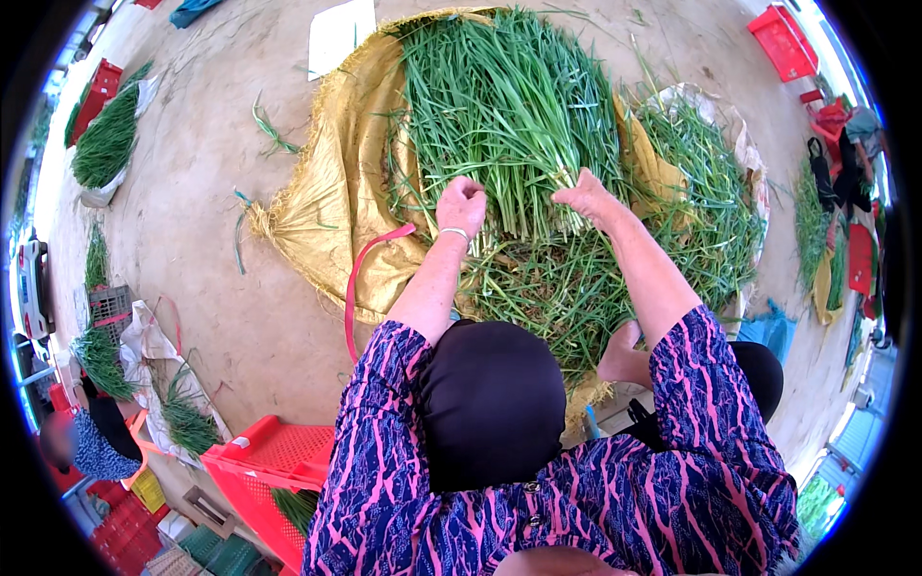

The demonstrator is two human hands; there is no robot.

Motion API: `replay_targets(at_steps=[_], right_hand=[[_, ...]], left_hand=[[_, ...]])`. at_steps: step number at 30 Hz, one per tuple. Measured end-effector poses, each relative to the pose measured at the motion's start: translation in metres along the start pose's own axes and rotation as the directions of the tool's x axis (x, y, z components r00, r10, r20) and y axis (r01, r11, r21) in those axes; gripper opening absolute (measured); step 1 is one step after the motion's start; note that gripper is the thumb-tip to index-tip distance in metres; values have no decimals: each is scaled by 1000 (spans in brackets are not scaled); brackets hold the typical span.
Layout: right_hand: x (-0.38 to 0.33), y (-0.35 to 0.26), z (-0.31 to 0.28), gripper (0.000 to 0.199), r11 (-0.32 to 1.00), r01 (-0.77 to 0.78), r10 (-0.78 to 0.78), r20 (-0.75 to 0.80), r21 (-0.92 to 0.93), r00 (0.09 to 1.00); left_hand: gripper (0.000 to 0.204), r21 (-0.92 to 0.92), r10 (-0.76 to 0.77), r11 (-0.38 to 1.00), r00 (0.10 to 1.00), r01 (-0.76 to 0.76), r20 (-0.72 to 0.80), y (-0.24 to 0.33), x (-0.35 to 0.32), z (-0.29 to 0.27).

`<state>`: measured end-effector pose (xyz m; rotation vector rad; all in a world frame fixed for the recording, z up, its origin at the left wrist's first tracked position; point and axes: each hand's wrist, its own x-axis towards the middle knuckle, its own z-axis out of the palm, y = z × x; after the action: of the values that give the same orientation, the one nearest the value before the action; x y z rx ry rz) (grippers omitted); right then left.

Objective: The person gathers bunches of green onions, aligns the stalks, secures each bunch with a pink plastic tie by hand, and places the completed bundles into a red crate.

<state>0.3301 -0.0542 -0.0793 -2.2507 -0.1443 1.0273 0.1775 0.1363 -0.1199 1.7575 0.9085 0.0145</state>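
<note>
We note a concrete floor (221,163) with a yellow woven sack (331,192) spread flat on it. A large heap of green chives (509,86) lies on the sack, leaf tips pointing away from us and pale stem ends toward us. Looser chive trimmings (547,288) cover the sack between the heap and our knees. A second, smaller pile of chives (706,192) rests on a pale sack to the right, just beside the main heap. A red strap (370,264) loops off the sack's near left edge onto the floor. A red plastic crate (269,461) stands at our lower left, another red crate (783,40) sits at the upper right, well apart. A white sheet (341,34) lies beyond the sack's far edge. Further chive piles (106,139) lie at the left rim, and another person (91,446) crouches at the lower left. Nothing stands between our hands and the heap.

Our left hand (462,206), a silver bangle at the wrist, is closed into a fist upon the stem ends at the heap's near edge. Our right hand (588,197) is curled narrowly, fingers pinched into the stem ends of the same heap. The two hands are near each other, with a bunch of stems between them.
</note>
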Motion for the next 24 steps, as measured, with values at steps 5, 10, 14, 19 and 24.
replay_targets(at_steps=[5,10,14,19,24], right_hand=[[-11,-20,27,98,997,30,-39,-117,-73,992],[-14,-20,37,93,952,-83,24,-202,-294,979],[-12,-30,37,82,931,-138,69,-209,-338,975],[4,-5,26,91,969,-92,57,-155,-228,986],[-10,-30,53,96,928,-132,57,-219,-348,974]], left_hand=[[45,143,-198,969,979,202,-42,-17,-5,14],[47,240,-156,958,988,156,-21,-28,5,22],[29,124,-182,975,982,186,-44,-48,19,18],[11,-79,-88,993,995,92,52,-6,-1,16],[18,67,35,996,976,-51,215,-9,0,33]])
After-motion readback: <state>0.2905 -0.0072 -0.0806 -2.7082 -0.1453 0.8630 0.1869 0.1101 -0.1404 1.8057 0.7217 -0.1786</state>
